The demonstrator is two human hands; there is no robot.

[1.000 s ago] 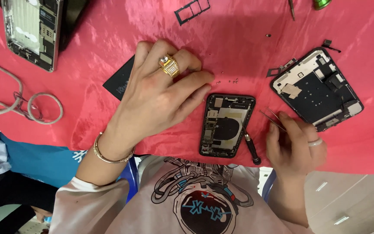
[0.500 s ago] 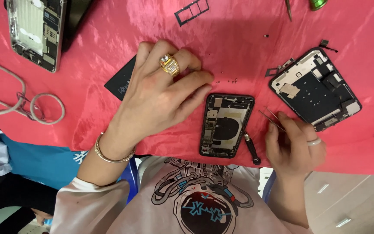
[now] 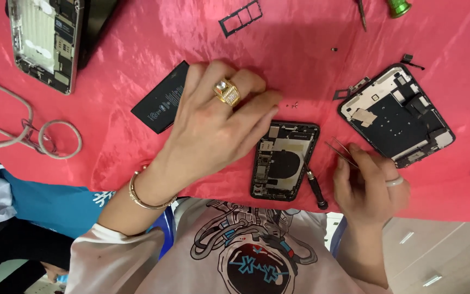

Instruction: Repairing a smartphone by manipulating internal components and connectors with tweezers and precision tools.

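Red cloth [image 3: 137, 60] covers our desk, shiny and creased. Our left hand [image 3: 213, 128] lies flat on it, fingers [image 3: 251, 117] loosely spread and holding nothing, the tips touching the top left edge of the open phone [image 3: 283, 161]. That phone sits near the desk's front edge, between both hands, back removed and innards up. Our right hand [image 3: 368, 182] pinches tweezers [image 3: 342, 152], points aimed at the phone's right side. A screwdriver [image 3: 314, 185] lies against the phone's right edge. A battery [image 3: 161, 98] rests just beside our left hand, partly under it.

We judge the phone light and stiff, but its exposed boards and thin cables look fragile; the frame edges seem the safe grip. On this slick cloth it would probably slide unless steadied.

Farther off lie another opened phone [image 3: 395, 117], a tray [image 3: 240, 16], tiny screws [image 3: 291, 102] and a cable [image 3: 33, 133].
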